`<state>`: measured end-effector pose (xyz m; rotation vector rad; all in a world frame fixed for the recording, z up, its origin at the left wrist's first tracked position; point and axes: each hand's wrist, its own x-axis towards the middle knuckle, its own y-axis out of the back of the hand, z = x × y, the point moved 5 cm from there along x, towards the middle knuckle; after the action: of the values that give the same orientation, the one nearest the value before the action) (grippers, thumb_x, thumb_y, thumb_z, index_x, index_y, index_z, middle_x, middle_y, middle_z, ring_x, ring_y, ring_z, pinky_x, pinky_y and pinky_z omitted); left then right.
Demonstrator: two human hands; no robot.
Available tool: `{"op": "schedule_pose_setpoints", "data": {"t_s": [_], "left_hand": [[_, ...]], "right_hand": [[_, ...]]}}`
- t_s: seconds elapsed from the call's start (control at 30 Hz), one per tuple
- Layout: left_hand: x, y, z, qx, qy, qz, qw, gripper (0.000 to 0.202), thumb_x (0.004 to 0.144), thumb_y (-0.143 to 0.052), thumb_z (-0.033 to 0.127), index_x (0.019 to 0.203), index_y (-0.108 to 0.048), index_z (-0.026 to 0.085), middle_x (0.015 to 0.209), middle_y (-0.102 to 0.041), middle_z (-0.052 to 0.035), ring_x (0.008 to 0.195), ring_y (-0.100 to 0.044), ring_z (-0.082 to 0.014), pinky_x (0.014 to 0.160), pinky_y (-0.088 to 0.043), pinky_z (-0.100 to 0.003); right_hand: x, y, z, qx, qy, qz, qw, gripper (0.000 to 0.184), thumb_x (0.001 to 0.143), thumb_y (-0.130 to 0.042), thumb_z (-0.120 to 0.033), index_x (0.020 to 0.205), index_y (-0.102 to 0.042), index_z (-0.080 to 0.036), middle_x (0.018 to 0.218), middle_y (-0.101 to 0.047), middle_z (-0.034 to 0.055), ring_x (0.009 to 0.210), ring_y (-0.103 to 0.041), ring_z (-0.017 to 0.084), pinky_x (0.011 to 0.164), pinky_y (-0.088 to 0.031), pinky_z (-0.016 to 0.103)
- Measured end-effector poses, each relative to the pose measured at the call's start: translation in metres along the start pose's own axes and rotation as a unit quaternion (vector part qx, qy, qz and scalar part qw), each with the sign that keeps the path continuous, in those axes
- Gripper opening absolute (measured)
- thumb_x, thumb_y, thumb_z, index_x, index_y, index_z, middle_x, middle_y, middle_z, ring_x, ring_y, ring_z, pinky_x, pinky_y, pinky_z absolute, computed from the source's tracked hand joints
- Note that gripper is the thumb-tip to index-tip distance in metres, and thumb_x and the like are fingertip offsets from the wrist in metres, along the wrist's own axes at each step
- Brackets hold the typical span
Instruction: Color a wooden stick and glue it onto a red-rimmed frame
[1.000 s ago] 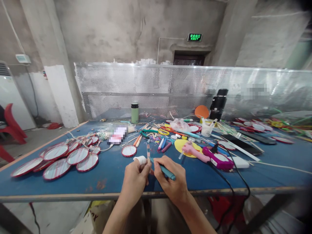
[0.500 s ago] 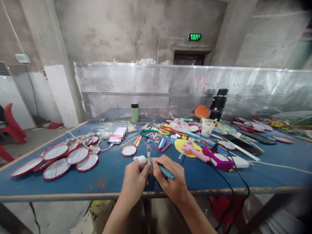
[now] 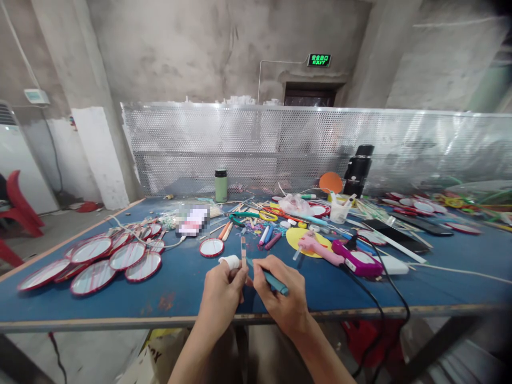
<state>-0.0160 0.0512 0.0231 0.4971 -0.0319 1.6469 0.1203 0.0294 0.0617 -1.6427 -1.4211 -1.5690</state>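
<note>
My left hand (image 3: 224,288) pinches a flat wooden craft stick (image 3: 244,249) upright above the front of the table. Coloured bands mark the stick, and a white wrapping (image 3: 230,261) covers one finger of this hand. In my right hand (image 3: 282,290) is a teal marker pen (image 3: 276,284), held like a pen with its tip end close to the stick; whether it touches cannot be made out. Beyond my hands lie a small round red-rimmed disc (image 3: 212,247) and several capped markers (image 3: 269,234).
Red-rimmed discs (image 3: 93,277) pile up at the left by a phone (image 3: 193,221) on a cable. A yellow disc (image 3: 294,240), a pink glue gun (image 3: 320,249) and a purple device (image 3: 356,260) with black cords lie right. A green bottle (image 3: 221,185) and black flask (image 3: 358,170) stand behind.
My right hand and the marker have shifted slightly to the right, away from the stick. My left hand keeps the stick in nearly the same place.
</note>
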Motion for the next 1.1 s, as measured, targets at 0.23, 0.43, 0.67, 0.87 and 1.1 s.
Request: {"op": "schedule_pose_setpoints", "data": {"t_s": [0.23,0.43,0.67,0.87,1.1], "left_hand": [[-0.0014,0.0002,0.0023,-0.006,0.005,-0.003,1.0,0.032,0.088,-0.054,0.044,0.066,-0.05,0.022,0.045,-0.049,0.0061,0.041,-0.049,-0.0122,0.046,-0.033,-0.022],[-0.0005,-0.0001,-0.0007,-0.001,0.001,0.0,1.0,0.031,0.088,-0.054,0.042,0.066,-0.05,0.022,0.045,-0.048,0.0066,0.041,-0.049,-0.0121,0.046,-0.034,-0.022],[-0.0015,-0.0002,-0.0007,0.004,0.002,-0.004,1.0,0.031,0.089,-0.053,0.043,0.066,-0.05,0.022,0.045,-0.048,0.0063,0.041,-0.049,-0.0123,0.046,-0.033,-0.022],[-0.0006,0.0006,0.0,0.005,0.002,0.003,1.0,0.03,0.088,-0.054,0.042,0.065,-0.05,0.022,0.045,-0.049,0.0061,0.041,-0.049,-0.0123,0.047,-0.034,-0.022],[-0.0018,0.0003,0.0055,-0.006,-0.001,-0.003,1.0,0.032,0.088,-0.053,0.044,0.065,-0.047,0.023,0.045,-0.048,0.0063,0.042,-0.049,-0.0121,0.046,-0.033,-0.021]], "right_hand": [[0.0003,-0.0007,-0.0013,0.005,0.008,-0.009,1.0,0.011,0.095,-0.056,-0.014,0.089,-0.063,-0.019,0.074,-0.066,0.0004,0.064,-0.063,0.012,0.064,-0.047,0.022],[0.0005,-0.0001,-0.0009,-0.001,0.005,0.002,1.0,0.012,0.095,-0.055,-0.013,0.089,-0.063,-0.019,0.071,-0.064,-0.0001,0.062,-0.062,0.011,0.062,-0.046,0.023],[-0.0004,0.0,0.0001,0.006,0.005,0.002,1.0,0.011,0.095,-0.056,-0.012,0.089,-0.062,-0.019,0.072,-0.064,0.0,0.063,-0.062,0.011,0.062,-0.046,0.022],[0.0002,0.0009,-0.001,0.003,0.009,0.009,1.0,0.012,0.095,-0.056,-0.012,0.088,-0.063,-0.019,0.072,-0.064,0.0003,0.062,-0.061,0.011,0.061,-0.046,0.022],[0.0004,-0.0014,-0.001,0.014,0.01,-0.016,1.0,0.01,0.095,-0.056,-0.013,0.091,-0.063,-0.019,0.074,-0.066,0.0008,0.064,-0.062,0.012,0.063,-0.047,0.023]]}}
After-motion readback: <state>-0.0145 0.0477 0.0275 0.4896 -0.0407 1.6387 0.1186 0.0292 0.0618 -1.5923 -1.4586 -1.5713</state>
